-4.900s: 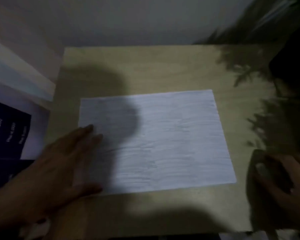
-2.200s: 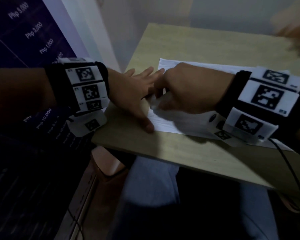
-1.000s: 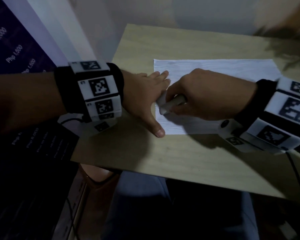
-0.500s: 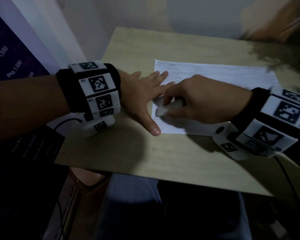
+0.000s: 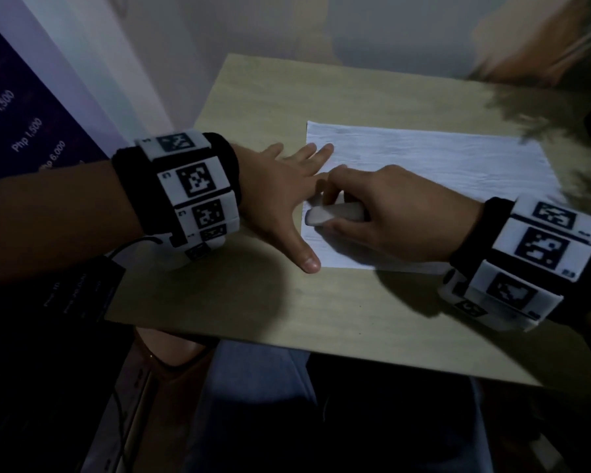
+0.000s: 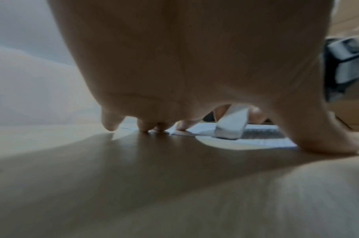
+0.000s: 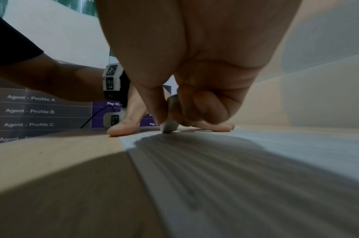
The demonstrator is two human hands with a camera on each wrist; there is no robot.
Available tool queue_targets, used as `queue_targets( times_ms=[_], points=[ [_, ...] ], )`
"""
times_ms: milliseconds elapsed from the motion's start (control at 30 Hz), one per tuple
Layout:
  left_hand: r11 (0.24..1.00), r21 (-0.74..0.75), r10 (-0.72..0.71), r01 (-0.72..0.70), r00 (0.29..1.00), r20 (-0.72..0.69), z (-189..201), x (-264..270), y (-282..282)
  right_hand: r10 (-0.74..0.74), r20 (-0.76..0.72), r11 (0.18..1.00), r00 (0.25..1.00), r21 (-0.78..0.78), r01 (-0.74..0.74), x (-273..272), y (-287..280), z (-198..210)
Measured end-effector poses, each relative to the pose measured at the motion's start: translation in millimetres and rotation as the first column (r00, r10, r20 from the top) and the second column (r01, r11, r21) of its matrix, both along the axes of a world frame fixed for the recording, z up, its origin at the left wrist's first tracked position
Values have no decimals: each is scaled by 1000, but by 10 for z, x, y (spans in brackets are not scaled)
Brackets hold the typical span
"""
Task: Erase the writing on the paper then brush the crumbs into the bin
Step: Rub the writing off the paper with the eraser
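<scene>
A white sheet of paper (image 5: pixel 440 165) lies flat on the pale wooden table (image 5: pixel 287 302). My left hand (image 5: pixel 287 189) lies flat with straight, spread fingers on the paper's left edge, thumb on the wood by the near-left corner. My right hand (image 5: pixel 382 213) pinches a white eraser (image 5: pixel 331 213) between thumb and curled fingers, its tip down on the paper near the left edge. In the left wrist view the eraser (image 6: pixel 231 124) stands tilted on the paper (image 6: pixel 256 141). The right wrist view has the eraser (image 7: pixel 170 122) tip touching the sheet (image 7: pixel 256 161). The writing is too faint to read.
A dark purple banner (image 5: pixel 21 131) with price text stands at the left of the table. A blurred plant (image 5: pixel 543 56) is at the far right corner. My legs (image 5: pixel 253 404) are under the near table edge. No bin is in view.
Since 4.9 s ago my right hand brought the eraser from the table's right side to the paper's left edge. Over the last second it makes short strokes there; the left hand stays put.
</scene>
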State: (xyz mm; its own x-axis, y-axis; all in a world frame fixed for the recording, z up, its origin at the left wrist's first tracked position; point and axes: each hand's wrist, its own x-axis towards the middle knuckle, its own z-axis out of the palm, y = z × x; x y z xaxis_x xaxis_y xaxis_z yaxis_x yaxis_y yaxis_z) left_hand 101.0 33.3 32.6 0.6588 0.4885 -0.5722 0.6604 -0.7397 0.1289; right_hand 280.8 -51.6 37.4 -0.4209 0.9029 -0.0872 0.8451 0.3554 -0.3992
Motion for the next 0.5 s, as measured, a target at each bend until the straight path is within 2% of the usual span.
queue_targets(
  times_ms=[100,200,367,500],
  points=[
    [999,-39,-12,11,1000,-24,40,-11,26,6,0,1000,1000,-10,-6,60,-16,1],
    [999,-44,-17,14,998,-58,68,-14,52,69,-48,997,996,-36,-70,56,-36,46],
    [999,-44,-21,18,998,-66,66,-9,59,49,-65,999,997,-11,-49,56,-13,36],
    [999,-39,-24,21,997,-75,57,-13,61,87,-77,993,993,-72,-92,50,-20,36]
  ],
)
